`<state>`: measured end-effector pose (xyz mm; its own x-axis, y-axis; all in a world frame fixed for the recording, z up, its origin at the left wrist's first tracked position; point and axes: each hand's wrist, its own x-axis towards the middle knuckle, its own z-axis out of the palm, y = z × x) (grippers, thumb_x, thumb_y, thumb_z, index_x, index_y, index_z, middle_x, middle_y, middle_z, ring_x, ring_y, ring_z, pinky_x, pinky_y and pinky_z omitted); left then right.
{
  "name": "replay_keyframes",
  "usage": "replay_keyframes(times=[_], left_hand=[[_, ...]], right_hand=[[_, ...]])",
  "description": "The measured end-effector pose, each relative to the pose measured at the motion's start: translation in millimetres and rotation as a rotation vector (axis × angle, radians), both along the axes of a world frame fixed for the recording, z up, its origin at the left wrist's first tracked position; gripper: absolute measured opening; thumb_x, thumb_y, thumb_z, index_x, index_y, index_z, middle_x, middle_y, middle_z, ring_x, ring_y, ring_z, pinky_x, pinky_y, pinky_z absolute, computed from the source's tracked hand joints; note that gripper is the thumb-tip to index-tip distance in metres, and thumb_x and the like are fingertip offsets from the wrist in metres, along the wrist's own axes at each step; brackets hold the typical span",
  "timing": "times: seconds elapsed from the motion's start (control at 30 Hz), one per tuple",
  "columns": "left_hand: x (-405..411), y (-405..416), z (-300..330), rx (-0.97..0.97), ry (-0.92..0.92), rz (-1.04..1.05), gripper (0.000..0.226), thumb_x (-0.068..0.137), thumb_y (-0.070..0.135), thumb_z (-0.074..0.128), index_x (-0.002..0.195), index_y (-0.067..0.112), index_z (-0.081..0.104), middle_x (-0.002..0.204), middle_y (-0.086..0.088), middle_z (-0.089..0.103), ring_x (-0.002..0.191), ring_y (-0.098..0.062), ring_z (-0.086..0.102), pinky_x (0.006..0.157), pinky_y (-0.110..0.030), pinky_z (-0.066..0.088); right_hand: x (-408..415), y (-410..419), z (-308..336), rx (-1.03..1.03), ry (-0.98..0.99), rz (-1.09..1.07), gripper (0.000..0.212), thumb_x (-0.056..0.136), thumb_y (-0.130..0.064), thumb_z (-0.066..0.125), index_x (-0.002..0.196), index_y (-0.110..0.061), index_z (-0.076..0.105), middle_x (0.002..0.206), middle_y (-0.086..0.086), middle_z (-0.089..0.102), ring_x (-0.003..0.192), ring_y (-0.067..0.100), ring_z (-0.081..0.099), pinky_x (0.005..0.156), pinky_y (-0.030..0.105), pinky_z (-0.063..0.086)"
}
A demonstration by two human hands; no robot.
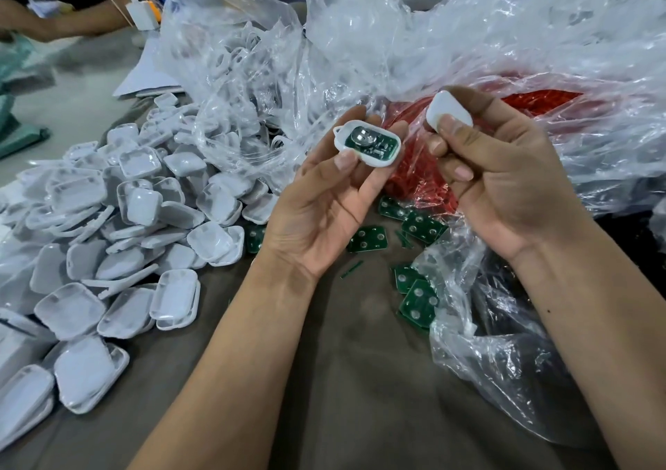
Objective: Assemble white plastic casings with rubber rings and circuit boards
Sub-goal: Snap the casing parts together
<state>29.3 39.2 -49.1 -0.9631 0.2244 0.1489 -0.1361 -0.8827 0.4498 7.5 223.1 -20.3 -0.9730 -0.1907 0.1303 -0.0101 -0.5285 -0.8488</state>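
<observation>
While pinching smooth white casing [367,145] with green board in left hand [324,195], gripping rounded lid [448,112] in right hand [504,177]; bare brown tabletop [353,361] below, crinkly bags [468,36] behind.

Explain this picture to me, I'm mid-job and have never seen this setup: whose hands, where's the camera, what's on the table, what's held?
No machine here: a person works bare-handed. The one picture comes from a camera on their head, looking down. The left hand holds a white casing half with a green circuit board seated in it. The right hand pinches a white cover, apart from the other half. On the table lie a pile of casings at left, loose boards in the middle, and clear bags behind, one holding red parts, possibly the rings.
</observation>
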Motion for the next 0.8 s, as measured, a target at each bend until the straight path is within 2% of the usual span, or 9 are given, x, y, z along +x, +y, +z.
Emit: replay_keyframes(times=[0.1, 0.2, 0.3, 0.4, 0.6, 0.7, 0.8], left_hand=[[0.0, -0.6, -1.0, 0.003, 0.038, -0.051, 0.061, 0.068, -0.015, 0.082, 0.125, -0.005, 0.062, 0.125, -0.024, 0.065, 0.12, -0.043, 0.064, 0.104, -0.047, 0.053], [-0.2, -1.0, -1.9, -0.013, 0.063, -0.1, 0.056, 0.068, -0.015, 0.081, 0.121, -0.003, 0.067, 0.123, -0.019, 0.069, 0.121, -0.042, 0.064, 0.106, -0.045, 0.049], [-1.3, -1.7, -4.5, -0.038, 0.087, -0.106, 0.056, 0.067, -0.012, 0.084, 0.119, 0.001, 0.069, 0.123, -0.016, 0.069, 0.126, -0.039, 0.06, 0.107, -0.044, 0.048], [-3.3, -2.1, -7.9, -0.058, 0.105, -0.086, 0.053, 0.069, -0.01, 0.082, 0.119, 0.003, 0.07, 0.125, -0.015, 0.068, 0.129, -0.039, 0.057, 0.109, -0.047, 0.049], [-7.9, 2.7, -10.7, -0.253, -0.029, 0.178, 0.04, 0.076, -0.017, 0.067, 0.108, 0.005, 0.071, 0.109, -0.013, 0.075, 0.106, -0.029, 0.072, 0.096, -0.037, 0.058], [-6.9, 9.1, -11.4, -0.376, -0.01, 0.286, 0.04, 0.075, -0.019, 0.068, 0.111, 0.0, 0.066, 0.104, -0.016, 0.074, 0.102, -0.029, 0.071, 0.093, -0.034, 0.059], [-3.3, 16.5, -11.3, -0.49, 0.027, 0.354, 0.042, 0.073, -0.018, 0.071, 0.11, 0.0, 0.061, 0.095, -0.011, 0.075, 0.09, -0.022, 0.073, 0.082, -0.031, 0.06]], right_hand=[[-0.3, 1.4, 1.3, -0.021, -0.04, -0.028, 0.033, 0.091, -0.002, 0.065, 0.124, -0.002, 0.067, 0.104, 0.014, 0.073, 0.078, 0.014, 0.067, 0.058, 0.014, 0.053], [-0.2, 2.0, 3.0, -0.063, -0.087, -0.037, 0.029, 0.1, 0.002, 0.055, 0.124, -0.004, 0.07, 0.108, 0.015, 0.076, 0.087, 0.018, 0.073, 0.069, 0.016, 0.059], [0.9, 1.8, 4.4, -0.048, -0.09, -0.038, 0.025, 0.098, 0.001, 0.058, 0.119, -0.002, 0.071, 0.106, 0.014, 0.077, 0.087, 0.018, 0.075, 0.067, 0.015, 0.058], [2.3, 1.1, 4.7, -0.033, -0.097, -0.079, 0.022, 0.089, -0.003, 0.067, 0.111, 0.001, 0.069, 0.097, 0.011, 0.077, 0.075, 0.013, 0.073, 0.06, 0.014, 0.056], [3.5, 1.4, 5.8, -0.026, -0.086, -0.11, 0.026, 0.08, -0.007, 0.073, 0.105, -0.001, 0.073, 0.096, 0.012, 0.078, 0.067, 0.01, 0.07, 0.057, 0.013, 0.055], [5.5, -5.1, 2.8, 0.044, -0.069, -0.101, 0.023, 0.081, -0.007, 0.074, 0.102, 0.0, 0.075, 0.09, 0.013, 0.079, 0.064, 0.011, 0.07, 0.056, 0.013, 0.055], [7.0, -15.6, -1.6, 0.13, -0.04, -0.126, 0.015, 0.086, -0.003, 0.074, 0.101, 0.0, 0.074, 0.08, 0.011, 0.077, 0.06, 0.013, 0.07, 0.056, 0.014, 0.055]])
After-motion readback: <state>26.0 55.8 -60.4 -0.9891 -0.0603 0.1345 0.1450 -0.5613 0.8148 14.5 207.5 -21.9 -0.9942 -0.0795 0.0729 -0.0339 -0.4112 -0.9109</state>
